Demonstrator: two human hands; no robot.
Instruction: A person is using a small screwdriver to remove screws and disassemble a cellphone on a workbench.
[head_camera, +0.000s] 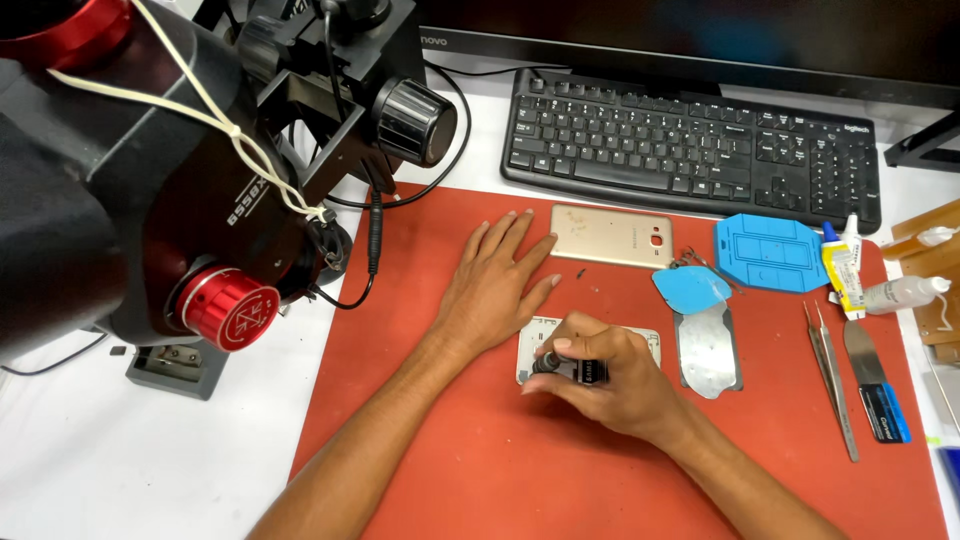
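Observation:
My left hand (495, 285) lies flat on the red work mat (470, 460), fingers spread, palm down, just left of a gold phone back cover (610, 236). My right hand (610, 380) is closed on a small black screwdriver handle (575, 368), held over an opened white phone frame (535, 335) that it mostly hides. The screwdriver tip is hidden by my fingers.
A large black microscope (190, 170) with red knobs overhangs the left side. Behind the mat are a black keyboard (690, 145) and a monitor base. On the right lie a blue holder plate (770, 252), a blue pick (690, 288), a metal plate (708, 348), tweezers (832, 380), a glue tube (843, 272) and a spatula (875, 385).

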